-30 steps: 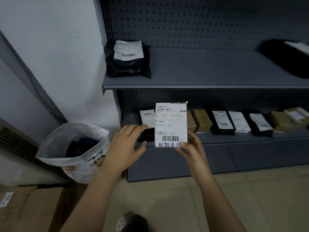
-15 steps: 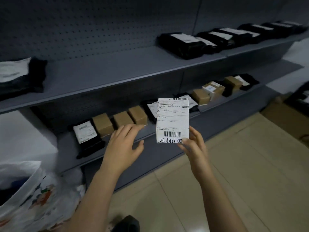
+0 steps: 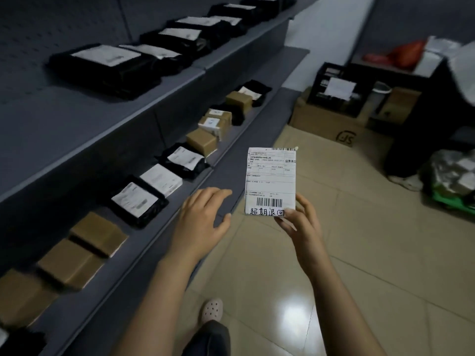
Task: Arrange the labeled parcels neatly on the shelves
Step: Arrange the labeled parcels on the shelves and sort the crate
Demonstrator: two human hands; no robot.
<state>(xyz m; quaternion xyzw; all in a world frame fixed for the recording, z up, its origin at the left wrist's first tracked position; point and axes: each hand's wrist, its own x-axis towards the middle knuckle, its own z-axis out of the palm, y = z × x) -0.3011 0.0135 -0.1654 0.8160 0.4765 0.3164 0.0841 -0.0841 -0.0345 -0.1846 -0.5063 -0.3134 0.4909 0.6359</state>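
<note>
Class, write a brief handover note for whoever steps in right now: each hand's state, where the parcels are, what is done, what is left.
Left grip: open, holds nothing, near the front edge of the lower shelf.
Right grip: pinches the bottom corner of the white labeled parcel, held upright over the floor.
Done: black bags lie in a row on the upper shelf; brown boxes and labeled bags lie in a row on the lower shelf.
Left: set the held parcel on a shelf, in line with the rest.
</note>
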